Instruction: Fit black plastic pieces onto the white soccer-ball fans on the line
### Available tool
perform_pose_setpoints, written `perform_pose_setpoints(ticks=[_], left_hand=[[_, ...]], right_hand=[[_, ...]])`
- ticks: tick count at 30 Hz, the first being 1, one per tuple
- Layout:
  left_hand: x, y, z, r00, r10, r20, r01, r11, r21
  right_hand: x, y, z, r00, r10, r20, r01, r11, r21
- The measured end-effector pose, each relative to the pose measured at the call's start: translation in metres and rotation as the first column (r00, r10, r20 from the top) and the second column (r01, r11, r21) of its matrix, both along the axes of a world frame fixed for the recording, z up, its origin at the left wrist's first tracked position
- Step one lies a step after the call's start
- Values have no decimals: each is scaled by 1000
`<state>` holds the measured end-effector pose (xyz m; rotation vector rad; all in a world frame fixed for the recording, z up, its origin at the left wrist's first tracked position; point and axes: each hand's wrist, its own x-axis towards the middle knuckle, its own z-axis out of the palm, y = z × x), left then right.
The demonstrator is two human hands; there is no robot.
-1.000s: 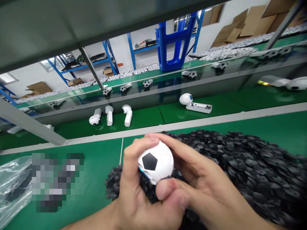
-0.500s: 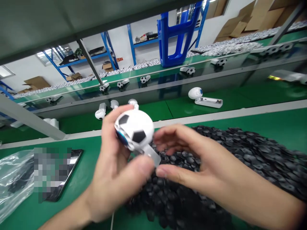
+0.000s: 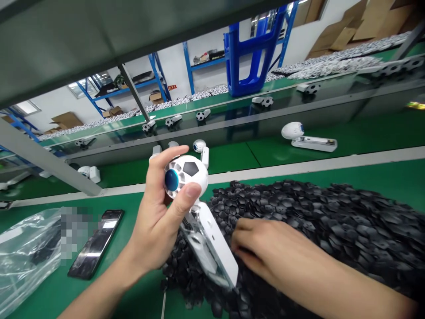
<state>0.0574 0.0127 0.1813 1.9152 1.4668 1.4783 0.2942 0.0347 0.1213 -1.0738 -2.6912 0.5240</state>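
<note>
My left hand (image 3: 159, 212) is closed round the ball-shaped head of a white soccer-ball toy (image 3: 187, 177). The head has black patches and a blue round cap, and a white handle (image 3: 209, 241) slants down from it toward me. My right hand (image 3: 265, 250) lies palm down on a big heap of small black pieces (image 3: 332, 221), fingers curled into them just right of the handle. Whether those fingers pinch a piece is hidden.
A dark phone (image 3: 96, 243) and a clear plastic bag (image 3: 23, 252) lie on the green table at left. Beyond a white strip, a green belt carries more white toys (image 3: 308, 139). A grey shelf post (image 3: 43, 164) slants at left. Blue racks and cardboard boxes stand behind.
My left hand turned the toy so its blue cap and handle face me and holds it alone. My right hand let go and dropped onto the black pieces.
</note>
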Motion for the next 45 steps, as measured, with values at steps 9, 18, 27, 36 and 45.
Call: perform_pose_setpoints(ticks=[9,18,27,36,45], left_hand=[[9,-1,-21,871,-302,388,427,856,-293],[22,-16,-26,795,-394,462,563,763,-317],[21,-10,-28,771,-479,420,604,759,-243],[20,-11,-25,804,-496,329,591,730,-343],[25,-17,-20,834,-463,300,552,703,-448]], right_hand=[[2,-12,40,569,-240,-787,137,971,-197],[-6,-19,33,555,-185,-811,204,975,-83],[-6,-8,32,523,-407,-749,-29,870,-492],[-3,0,37,551,-479,-683,-273,670,-690],[-3,-4,41,663,-340,-667,-104,841,-532]])
